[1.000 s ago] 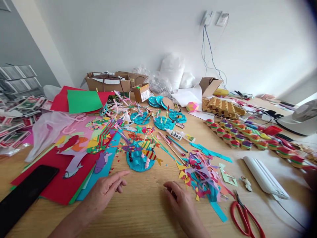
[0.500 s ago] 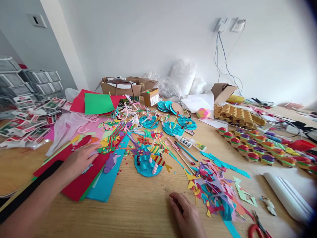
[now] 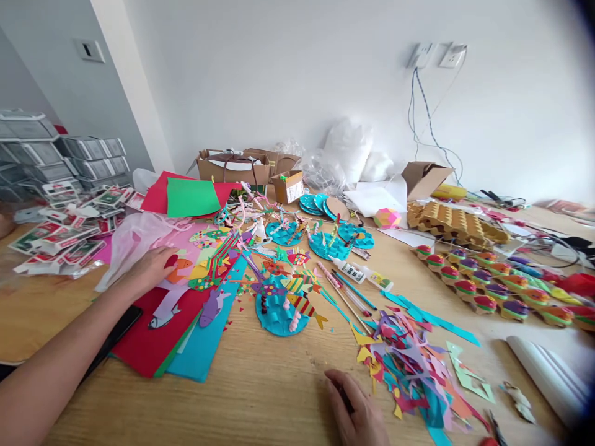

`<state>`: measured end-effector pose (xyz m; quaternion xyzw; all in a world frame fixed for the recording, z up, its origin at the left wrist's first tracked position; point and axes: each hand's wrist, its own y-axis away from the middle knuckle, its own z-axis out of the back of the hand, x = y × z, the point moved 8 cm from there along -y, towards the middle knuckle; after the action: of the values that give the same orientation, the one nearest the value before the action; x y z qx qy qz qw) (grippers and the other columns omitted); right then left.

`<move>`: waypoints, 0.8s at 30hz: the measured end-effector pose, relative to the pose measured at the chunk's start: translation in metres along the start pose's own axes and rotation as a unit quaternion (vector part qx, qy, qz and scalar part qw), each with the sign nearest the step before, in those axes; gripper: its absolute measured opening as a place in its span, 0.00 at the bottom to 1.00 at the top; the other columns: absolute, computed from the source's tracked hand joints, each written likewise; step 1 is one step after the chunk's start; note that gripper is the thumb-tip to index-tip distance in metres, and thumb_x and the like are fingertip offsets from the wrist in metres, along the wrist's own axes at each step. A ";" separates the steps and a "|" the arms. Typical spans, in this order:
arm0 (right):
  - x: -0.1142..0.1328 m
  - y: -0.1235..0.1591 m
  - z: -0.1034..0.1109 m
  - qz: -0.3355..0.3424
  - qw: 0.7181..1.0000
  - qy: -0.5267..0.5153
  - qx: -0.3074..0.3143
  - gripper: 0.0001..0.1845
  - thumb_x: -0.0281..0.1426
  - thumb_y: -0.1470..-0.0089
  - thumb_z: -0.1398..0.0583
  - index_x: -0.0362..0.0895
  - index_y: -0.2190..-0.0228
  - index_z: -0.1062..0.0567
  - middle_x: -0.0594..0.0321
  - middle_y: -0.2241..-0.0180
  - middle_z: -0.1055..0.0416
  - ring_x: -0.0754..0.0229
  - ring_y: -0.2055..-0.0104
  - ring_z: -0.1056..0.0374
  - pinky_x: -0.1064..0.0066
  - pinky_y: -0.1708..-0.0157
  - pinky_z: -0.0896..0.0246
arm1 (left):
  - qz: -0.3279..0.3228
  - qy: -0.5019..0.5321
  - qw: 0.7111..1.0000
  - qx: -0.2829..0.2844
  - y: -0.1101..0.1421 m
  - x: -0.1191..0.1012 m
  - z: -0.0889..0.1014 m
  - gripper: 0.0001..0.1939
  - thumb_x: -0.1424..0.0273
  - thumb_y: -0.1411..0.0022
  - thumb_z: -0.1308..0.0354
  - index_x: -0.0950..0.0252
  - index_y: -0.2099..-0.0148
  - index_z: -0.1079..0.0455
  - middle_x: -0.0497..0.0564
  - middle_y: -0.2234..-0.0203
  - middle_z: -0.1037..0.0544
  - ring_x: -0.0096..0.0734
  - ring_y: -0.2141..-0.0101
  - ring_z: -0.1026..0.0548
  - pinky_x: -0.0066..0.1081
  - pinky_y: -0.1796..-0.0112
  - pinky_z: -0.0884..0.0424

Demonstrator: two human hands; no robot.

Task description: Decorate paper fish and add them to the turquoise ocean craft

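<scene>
My left hand [image 3: 151, 271] reaches over the red paper sheets [image 3: 144, 344], its fingers closed on a red paper fish [image 3: 171, 261] that it mostly covers. Close to the fingertips lies an orange paper fish [image 3: 180, 269]. A silver-grey fish cutout [image 3: 163, 316] and a purple paper fish [image 3: 212, 308] are nearer to me on the sheets. My right hand [image 3: 356, 406] rests on the wooden table with fingers loosely bent, thumb and forefinger apart, and nothing visible in it. Ahead of it sits a blue paper plate [image 3: 274, 319] with striped and spotted paper fish on it.
Coloured paper scraps [image 3: 413, 365] are heaped right of my right hand, beside scissors [image 3: 496, 430]. Glue bottles [image 3: 349, 270] and pencils lie mid-table. Painted egg cartons [image 3: 490, 279] fill the right side. A black phone-like object [image 3: 123, 325] is under my left forearm.
My left hand has drawn back leftward and away from me, from above the silver-grey fish onto the red fish. That grey fish now shows. My right hand stays resting; the view has shifted slightly.
</scene>
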<state>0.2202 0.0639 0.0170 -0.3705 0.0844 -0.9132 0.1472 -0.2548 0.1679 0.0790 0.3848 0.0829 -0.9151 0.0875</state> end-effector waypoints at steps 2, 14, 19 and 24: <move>0.000 0.000 -0.001 0.001 1.000 0.002 0.004 0.13 0.35 0.42 0.47 0.44 0.66 0.24 0.58 0.68 0.23 0.58 0.66 0.26 0.74 0.67 0.30 | -0.018 -0.034 0.999 0.000 -0.002 -0.011 -0.006 0.12 0.72 0.52 0.44 0.66 0.62 0.31 0.51 0.54 0.26 0.51 0.44 0.42 0.35 0.45 0.46; 0.001 0.000 0.000 -0.001 1.000 0.003 0.000 0.14 0.37 0.42 0.47 0.45 0.67 0.24 0.57 0.68 0.22 0.56 0.66 0.25 0.73 0.67 0.29 | -0.110 -0.062 0.980 0.155 0.060 -0.066 -0.093 0.25 0.71 0.54 0.41 0.57 0.50 0.29 0.53 0.54 0.26 0.45 0.51 0.32 0.38 0.49 0.40; 0.001 0.001 -0.001 0.013 1.000 0.009 0.001 0.13 0.36 0.42 0.47 0.45 0.66 0.24 0.58 0.68 0.22 0.57 0.66 0.25 0.74 0.67 0.29 | -0.065 -0.021 0.991 0.115 0.062 -0.053 -0.092 0.26 0.68 0.56 0.37 0.57 0.50 0.29 0.56 0.49 0.31 0.52 0.46 0.39 0.44 0.46 0.47; 0.001 0.002 -0.001 0.014 1.000 0.008 -0.004 0.12 0.36 0.42 0.47 0.45 0.66 0.24 0.58 0.68 0.23 0.58 0.66 0.25 0.75 0.67 0.30 | -0.016 0.099 0.989 0.111 0.071 -0.063 -0.084 0.27 0.58 0.48 0.40 0.61 0.47 0.33 0.56 0.56 0.28 0.46 0.54 0.31 0.41 0.53 0.36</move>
<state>0.2190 0.0619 0.0165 -0.3621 0.0945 -0.9137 0.1583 -0.1376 0.1233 0.0609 0.4795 -0.0046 -0.8773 0.0210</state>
